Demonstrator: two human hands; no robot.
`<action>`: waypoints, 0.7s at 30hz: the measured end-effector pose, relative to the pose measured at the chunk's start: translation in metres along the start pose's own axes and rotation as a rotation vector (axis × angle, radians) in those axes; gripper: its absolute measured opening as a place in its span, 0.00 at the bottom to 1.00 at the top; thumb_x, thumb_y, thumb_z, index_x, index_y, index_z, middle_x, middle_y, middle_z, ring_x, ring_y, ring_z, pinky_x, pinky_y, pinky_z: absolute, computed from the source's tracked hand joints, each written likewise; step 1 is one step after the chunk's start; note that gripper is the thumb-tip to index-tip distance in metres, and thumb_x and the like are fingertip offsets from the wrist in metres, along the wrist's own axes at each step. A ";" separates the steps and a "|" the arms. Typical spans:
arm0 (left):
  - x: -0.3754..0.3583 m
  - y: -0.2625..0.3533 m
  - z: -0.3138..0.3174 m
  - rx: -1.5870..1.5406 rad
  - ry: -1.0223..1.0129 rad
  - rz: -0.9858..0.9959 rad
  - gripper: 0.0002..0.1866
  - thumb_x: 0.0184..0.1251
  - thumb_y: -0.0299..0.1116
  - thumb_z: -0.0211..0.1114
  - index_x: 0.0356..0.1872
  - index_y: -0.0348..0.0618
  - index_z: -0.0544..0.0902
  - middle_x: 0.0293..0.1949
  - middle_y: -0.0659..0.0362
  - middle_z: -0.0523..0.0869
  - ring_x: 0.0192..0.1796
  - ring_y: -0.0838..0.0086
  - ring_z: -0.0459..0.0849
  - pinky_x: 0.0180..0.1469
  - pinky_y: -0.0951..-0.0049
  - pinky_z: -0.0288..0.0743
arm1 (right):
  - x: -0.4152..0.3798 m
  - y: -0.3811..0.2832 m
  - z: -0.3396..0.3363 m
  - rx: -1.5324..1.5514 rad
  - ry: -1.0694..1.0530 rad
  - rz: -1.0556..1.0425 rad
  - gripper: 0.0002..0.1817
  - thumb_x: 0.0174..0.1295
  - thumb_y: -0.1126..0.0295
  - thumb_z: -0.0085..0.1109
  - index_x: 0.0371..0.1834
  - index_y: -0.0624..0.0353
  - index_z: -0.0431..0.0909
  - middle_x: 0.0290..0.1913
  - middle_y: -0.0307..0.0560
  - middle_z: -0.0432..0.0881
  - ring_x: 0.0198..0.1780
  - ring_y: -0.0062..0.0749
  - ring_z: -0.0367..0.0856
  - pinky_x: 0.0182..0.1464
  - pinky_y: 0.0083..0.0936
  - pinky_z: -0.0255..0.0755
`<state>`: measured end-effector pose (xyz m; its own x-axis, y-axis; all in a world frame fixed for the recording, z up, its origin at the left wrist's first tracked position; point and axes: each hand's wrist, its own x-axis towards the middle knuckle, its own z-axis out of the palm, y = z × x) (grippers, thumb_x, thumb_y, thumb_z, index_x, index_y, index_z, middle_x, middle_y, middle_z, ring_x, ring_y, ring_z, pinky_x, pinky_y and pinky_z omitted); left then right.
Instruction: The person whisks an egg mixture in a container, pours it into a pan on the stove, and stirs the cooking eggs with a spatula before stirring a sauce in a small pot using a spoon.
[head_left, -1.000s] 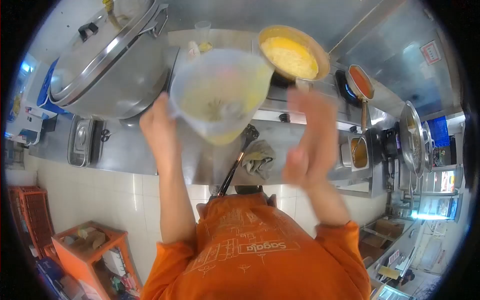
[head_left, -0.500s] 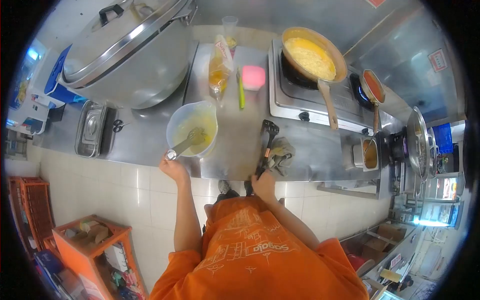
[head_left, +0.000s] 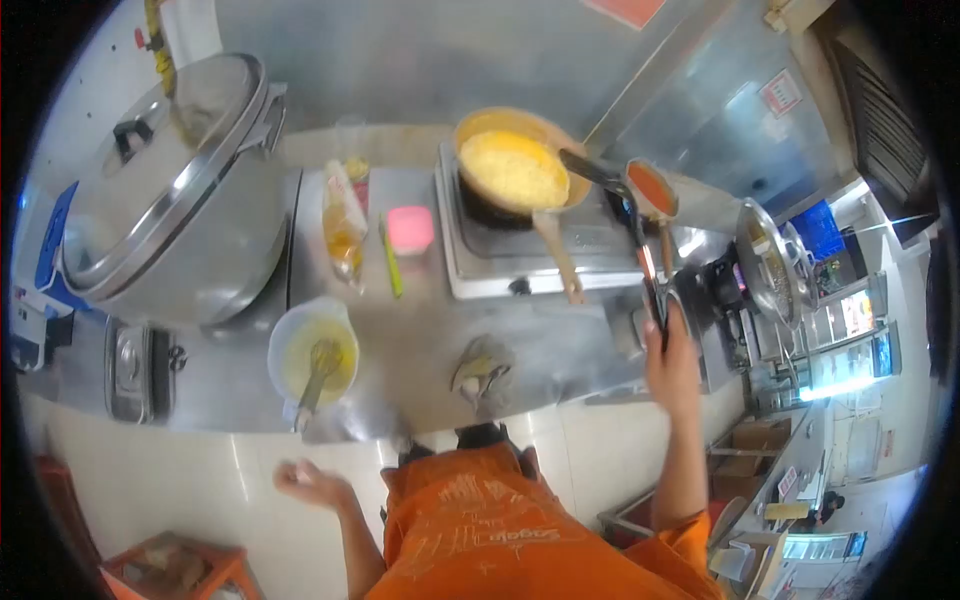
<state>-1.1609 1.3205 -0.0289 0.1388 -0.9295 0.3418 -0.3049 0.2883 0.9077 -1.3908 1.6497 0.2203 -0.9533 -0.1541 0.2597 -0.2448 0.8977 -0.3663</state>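
My right hand (head_left: pixel 674 362) grips the handle of a black spatula (head_left: pixel 643 245). Its dark head reaches up to the right rim of a frying pan (head_left: pixel 562 124) holding a pale yellow egg mixture (head_left: pixel 512 172). The pan sits on the gas stove, handle toward me. My left hand (head_left: pixel 312 486), slightly blurred, hangs off the counter's front edge with its fingers curled in and nothing in them. Nearest to it is a white mixing bowl (head_left: pixel 286 345) with yellowish liquid, a whisk (head_left: pixel 319 378) leaning inside it.
A crumpled cloth (head_left: pixel 482 368) lies near the counter's front edge. Behind are a pink-lidded container (head_left: pixel 409 229), a green-handled tool (head_left: pixel 390 262) and an oil bottle (head_left: pixel 342 225). A large pot (head_left: pixel 190 225) stands left. Right are a small pan of red sauce (head_left: pixel 652 188) and a wok lid (head_left: pixel 765 262).
My left hand has let go of the whisk and drawn back from the bowl. My right hand has lifted the spatula off the counter and carried it right, up to the pan. The view has shifted right.
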 end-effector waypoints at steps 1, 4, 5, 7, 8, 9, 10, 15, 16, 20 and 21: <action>-0.010 0.003 -0.015 -0.066 -0.238 0.078 0.05 0.57 0.23 0.54 0.35 0.36 0.71 0.32 0.56 0.71 0.38 0.67 0.70 0.46 0.69 0.66 | 0.032 0.014 -0.008 -0.036 -0.017 -0.018 0.15 0.66 0.68 0.45 0.51 0.67 0.68 0.38 0.65 0.79 0.40 0.57 0.80 0.42 0.44 0.71; -0.054 0.070 -0.006 -0.233 -0.875 -0.187 0.03 0.53 0.21 0.56 0.30 0.39 0.72 0.28 0.60 0.73 0.35 0.74 0.71 0.41 0.72 0.67 | 0.108 0.028 -0.010 -0.203 -0.129 -0.142 0.15 0.63 0.68 0.47 0.50 0.66 0.69 0.38 0.65 0.80 0.41 0.61 0.79 0.43 0.46 0.72; -0.068 0.090 0.017 -0.380 -1.121 -0.375 0.01 0.59 0.24 0.57 0.31 0.38 0.75 0.31 0.60 0.77 0.37 0.76 0.73 0.43 0.74 0.68 | 0.131 0.028 -0.008 -0.315 -0.187 -0.241 0.15 0.61 0.69 0.48 0.49 0.65 0.71 0.37 0.64 0.81 0.41 0.61 0.79 0.44 0.46 0.73; -0.108 0.118 0.078 -0.370 -1.487 -0.568 0.13 0.68 0.35 0.58 0.45 0.36 0.78 0.40 0.58 0.80 0.43 0.78 0.76 0.45 0.78 0.70 | 0.164 0.025 0.002 -0.399 -0.308 -0.290 0.15 0.59 0.69 0.48 0.46 0.65 0.72 0.36 0.63 0.81 0.40 0.59 0.80 0.43 0.46 0.74; -0.134 0.127 0.112 -0.543 -1.569 -0.547 0.18 0.70 0.41 0.55 0.50 0.36 0.75 0.41 0.57 0.81 0.43 0.76 0.77 0.46 0.75 0.73 | 0.175 0.022 0.009 -0.496 -0.437 -0.329 0.14 0.58 0.70 0.47 0.44 0.65 0.74 0.34 0.62 0.82 0.39 0.57 0.81 0.42 0.45 0.75; -0.158 0.147 0.144 -0.571 -1.607 -0.687 0.20 0.70 0.43 0.54 0.53 0.36 0.73 0.41 0.56 0.81 0.43 0.74 0.78 0.46 0.72 0.75 | 0.183 0.026 0.023 -0.575 -0.486 -0.351 0.13 0.58 0.70 0.47 0.42 0.65 0.75 0.34 0.61 0.82 0.38 0.55 0.82 0.41 0.45 0.76; -0.179 0.168 0.173 -0.601 -1.637 -0.827 0.23 0.71 0.46 0.53 0.55 0.37 0.72 0.42 0.56 0.82 0.43 0.72 0.79 0.46 0.70 0.76 | 0.189 0.028 0.039 -0.656 -0.532 -0.376 0.13 0.57 0.69 0.47 0.39 0.65 0.77 0.34 0.60 0.82 0.38 0.53 0.83 0.39 0.44 0.76; -0.226 0.237 0.247 -0.810 -1.590 -1.209 0.24 0.71 0.48 0.51 0.56 0.38 0.69 0.39 0.54 0.82 0.40 0.67 0.81 0.46 0.64 0.78 | 0.201 0.018 0.090 -0.623 -0.452 -0.434 0.13 0.59 0.72 0.48 0.41 0.71 0.75 0.41 0.59 0.80 0.41 0.47 0.84 0.38 0.37 0.79; -0.230 0.238 0.249 -0.835 -1.580 -1.197 0.21 0.71 0.48 0.50 0.50 0.39 0.70 0.32 0.57 0.79 0.34 0.70 0.79 0.40 0.67 0.77 | 0.212 0.027 0.105 -0.614 -0.455 -0.448 0.13 0.59 0.72 0.48 0.41 0.71 0.75 0.41 0.59 0.80 0.41 0.47 0.84 0.38 0.37 0.79; -0.230 0.242 0.244 -0.873 -1.555 -1.179 0.19 0.72 0.48 0.51 0.44 0.40 0.70 0.25 0.61 0.73 0.29 0.74 0.75 0.33 0.71 0.72 | 0.240 0.039 0.148 -0.497 -0.276 -0.515 0.20 0.57 0.72 0.49 0.50 0.78 0.71 0.31 0.54 0.84 0.32 0.41 0.85 0.33 0.33 0.79; -0.227 0.248 0.241 -0.838 -1.532 -1.208 0.18 0.72 0.47 0.50 0.43 0.40 0.70 0.24 0.61 0.72 0.28 0.75 0.72 0.31 0.73 0.70 | 0.247 0.035 0.150 -0.481 -0.253 -0.456 0.20 0.57 0.72 0.50 0.49 0.78 0.71 0.32 0.53 0.84 0.32 0.41 0.85 0.33 0.33 0.79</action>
<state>-1.4955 1.5476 0.0601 -0.9259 0.0325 -0.3764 -0.2276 -0.8432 0.4871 -1.6619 1.5815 0.1375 -0.8003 -0.5969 0.0565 -0.5798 0.7946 0.1802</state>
